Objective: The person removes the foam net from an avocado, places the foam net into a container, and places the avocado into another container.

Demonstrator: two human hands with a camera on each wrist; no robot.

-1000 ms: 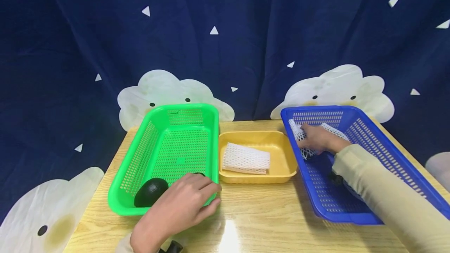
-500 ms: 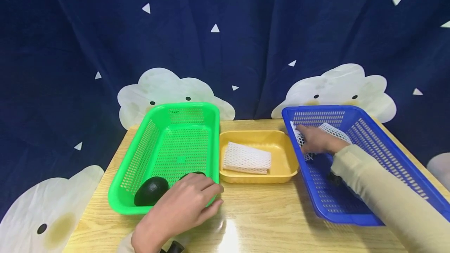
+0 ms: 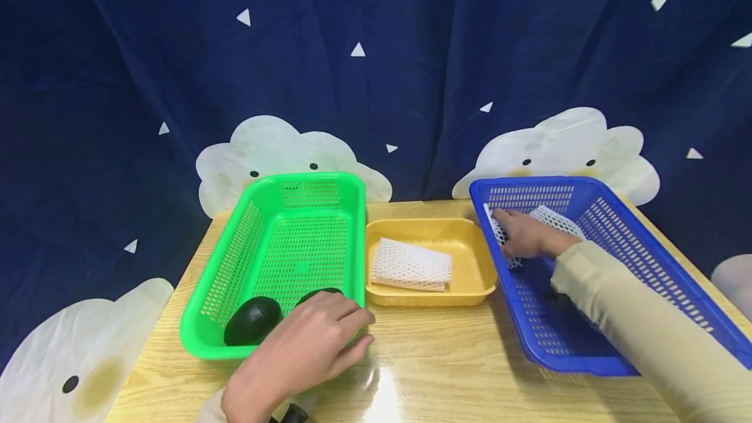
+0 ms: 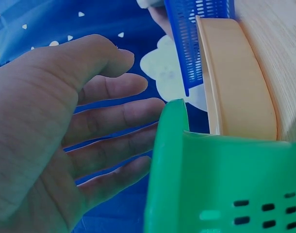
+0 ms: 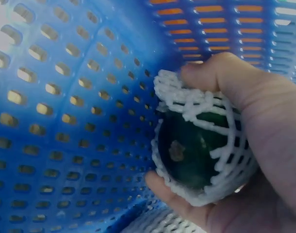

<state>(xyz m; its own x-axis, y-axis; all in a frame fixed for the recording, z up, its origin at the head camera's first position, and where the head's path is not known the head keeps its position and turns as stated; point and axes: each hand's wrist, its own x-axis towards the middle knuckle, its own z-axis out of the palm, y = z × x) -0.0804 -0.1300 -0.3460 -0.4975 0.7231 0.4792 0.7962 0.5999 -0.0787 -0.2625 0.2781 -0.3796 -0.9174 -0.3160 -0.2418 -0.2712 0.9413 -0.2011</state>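
My right hand (image 3: 525, 234) reaches into the blue basket (image 3: 593, 367) at its far left corner. It grips a dark green avocado (image 5: 196, 141) wrapped in a white foam net (image 5: 170, 90). In the right wrist view the thumb presses the net's top edge and a finger curls below; the avocado's stem scar shows through the opening. My left hand (image 3: 311, 338) hovers at the front right corner of the green basket (image 3: 213, 269), holding nothing. Its loosely bent fingers (image 4: 119, 114) reach the green rim in the left wrist view. Behind that hand a dark avocado (image 3: 320, 294) is mostly hidden.
Another dark avocado (image 3: 252, 320) lies in the green basket's front left. Between the baskets stands a yellow tray (image 3: 476, 266) with a flat white foam net (image 3: 411, 265) in it. More white netting (image 3: 555, 220) shows in the blue basket behind my right wrist. A curtain hangs behind the table.
My right hand has shifted slightly left toward the blue basket's wall, covering more of the net it holds. The left hand has barely moved.
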